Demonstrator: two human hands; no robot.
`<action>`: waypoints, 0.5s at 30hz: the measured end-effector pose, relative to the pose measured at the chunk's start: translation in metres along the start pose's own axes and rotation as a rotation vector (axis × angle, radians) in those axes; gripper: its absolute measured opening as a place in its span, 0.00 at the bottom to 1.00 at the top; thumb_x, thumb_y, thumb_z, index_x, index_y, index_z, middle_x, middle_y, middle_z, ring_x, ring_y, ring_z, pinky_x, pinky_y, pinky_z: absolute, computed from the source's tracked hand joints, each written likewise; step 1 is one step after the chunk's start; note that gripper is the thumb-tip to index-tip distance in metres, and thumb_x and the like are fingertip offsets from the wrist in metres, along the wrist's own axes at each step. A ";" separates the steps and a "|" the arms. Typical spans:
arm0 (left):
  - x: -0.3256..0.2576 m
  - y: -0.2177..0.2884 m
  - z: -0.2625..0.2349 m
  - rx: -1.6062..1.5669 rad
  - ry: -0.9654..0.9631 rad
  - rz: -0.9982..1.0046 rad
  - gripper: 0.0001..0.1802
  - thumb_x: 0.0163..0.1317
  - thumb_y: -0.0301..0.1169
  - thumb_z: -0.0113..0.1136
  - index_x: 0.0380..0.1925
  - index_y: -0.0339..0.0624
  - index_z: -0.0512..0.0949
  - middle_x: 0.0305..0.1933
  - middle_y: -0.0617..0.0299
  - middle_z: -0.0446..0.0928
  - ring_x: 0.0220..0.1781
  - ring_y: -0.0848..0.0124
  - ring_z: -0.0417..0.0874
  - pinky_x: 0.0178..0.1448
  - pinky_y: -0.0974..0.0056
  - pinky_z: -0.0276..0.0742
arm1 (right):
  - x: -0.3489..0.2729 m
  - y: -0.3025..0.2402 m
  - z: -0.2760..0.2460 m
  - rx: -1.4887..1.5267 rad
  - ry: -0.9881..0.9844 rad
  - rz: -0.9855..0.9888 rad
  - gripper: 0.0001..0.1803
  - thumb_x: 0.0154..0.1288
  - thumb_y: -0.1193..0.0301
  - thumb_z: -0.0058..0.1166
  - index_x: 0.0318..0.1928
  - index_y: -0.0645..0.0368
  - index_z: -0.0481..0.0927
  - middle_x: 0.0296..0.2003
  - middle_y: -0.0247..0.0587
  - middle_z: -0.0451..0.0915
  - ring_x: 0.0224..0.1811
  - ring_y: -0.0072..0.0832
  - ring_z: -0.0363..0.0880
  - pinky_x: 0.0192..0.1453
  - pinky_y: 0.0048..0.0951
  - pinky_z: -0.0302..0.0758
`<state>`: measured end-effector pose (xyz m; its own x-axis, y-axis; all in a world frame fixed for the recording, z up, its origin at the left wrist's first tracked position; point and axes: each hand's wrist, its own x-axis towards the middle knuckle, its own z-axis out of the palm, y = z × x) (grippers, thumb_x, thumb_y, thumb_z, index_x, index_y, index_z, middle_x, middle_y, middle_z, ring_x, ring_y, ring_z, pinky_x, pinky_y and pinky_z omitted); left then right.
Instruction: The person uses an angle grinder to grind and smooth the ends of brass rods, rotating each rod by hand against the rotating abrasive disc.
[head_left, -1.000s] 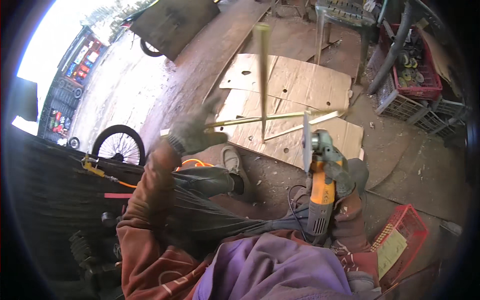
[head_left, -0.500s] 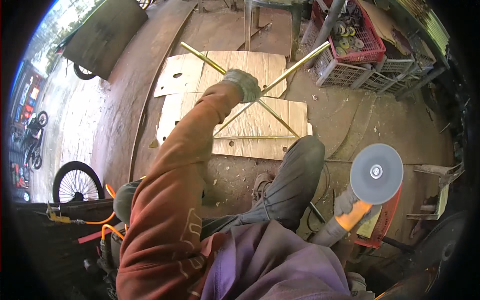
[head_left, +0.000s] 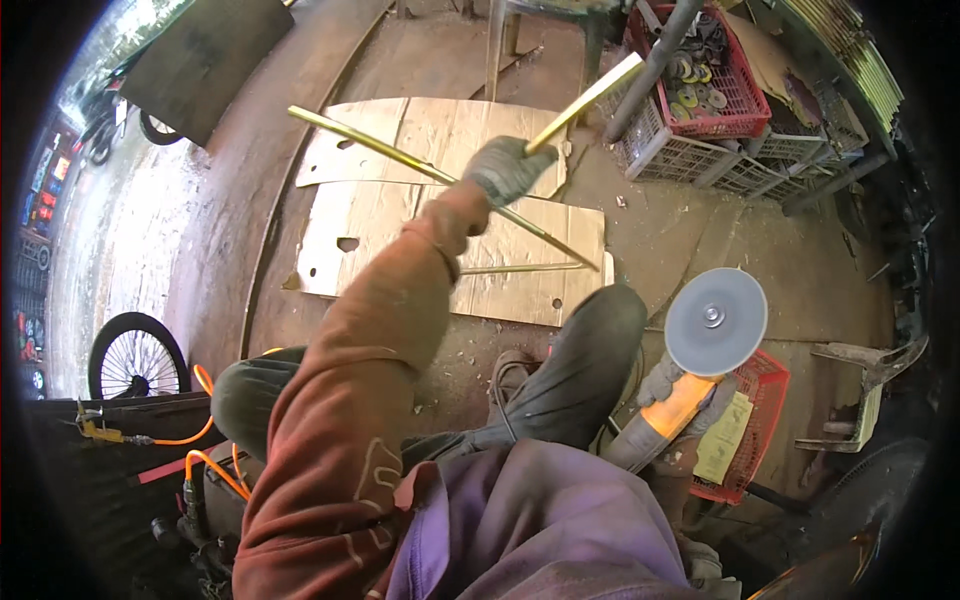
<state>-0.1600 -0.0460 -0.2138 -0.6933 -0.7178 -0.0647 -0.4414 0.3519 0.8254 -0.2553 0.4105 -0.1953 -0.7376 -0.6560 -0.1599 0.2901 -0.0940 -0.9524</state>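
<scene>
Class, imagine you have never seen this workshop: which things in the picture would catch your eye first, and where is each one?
First, the gloved left hand, raised at upper centre, gripping a frame of yellow metal rods above the plywood sheets on the floor. Next, at lower right, the right hand holds an orange angle grinder with its round grey disc facing up. A red crate of used discs sits at the top right.
</scene>
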 end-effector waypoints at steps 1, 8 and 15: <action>-0.007 -0.006 -0.022 -0.107 0.037 -0.041 0.31 0.65 0.60 0.70 0.34 0.37 0.85 0.22 0.58 0.79 0.23 0.67 0.79 0.31 0.57 0.76 | 0.007 -0.003 0.004 -0.006 -0.037 -0.001 0.23 0.76 0.53 0.51 0.53 0.63 0.78 0.31 0.48 0.82 0.21 0.37 0.78 0.24 0.38 0.77; -0.061 0.027 -0.134 -0.241 0.002 0.103 0.29 0.68 0.57 0.71 0.23 0.44 0.77 0.16 0.68 0.70 0.16 0.77 0.71 0.19 0.65 0.67 | 0.038 -0.046 0.033 0.007 -0.005 -0.157 0.19 0.79 0.56 0.47 0.46 0.60 0.76 0.26 0.48 0.79 0.16 0.36 0.73 0.19 0.40 0.71; -0.099 0.101 -0.202 -0.342 0.282 0.289 0.28 0.67 0.60 0.70 0.28 0.45 0.81 0.19 0.70 0.70 0.16 0.79 0.72 0.18 0.68 0.73 | 0.074 -0.130 0.084 -0.430 -0.043 -0.572 0.19 0.64 0.69 0.66 0.53 0.58 0.78 0.42 0.45 0.83 0.38 0.31 0.81 0.42 0.34 0.78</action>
<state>-0.0207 -0.0607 -0.0110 -0.5580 -0.7708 0.3073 -0.0112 0.3773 0.9260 -0.2965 0.3117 -0.0618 -0.6747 -0.6221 0.3971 -0.4075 -0.1346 -0.9032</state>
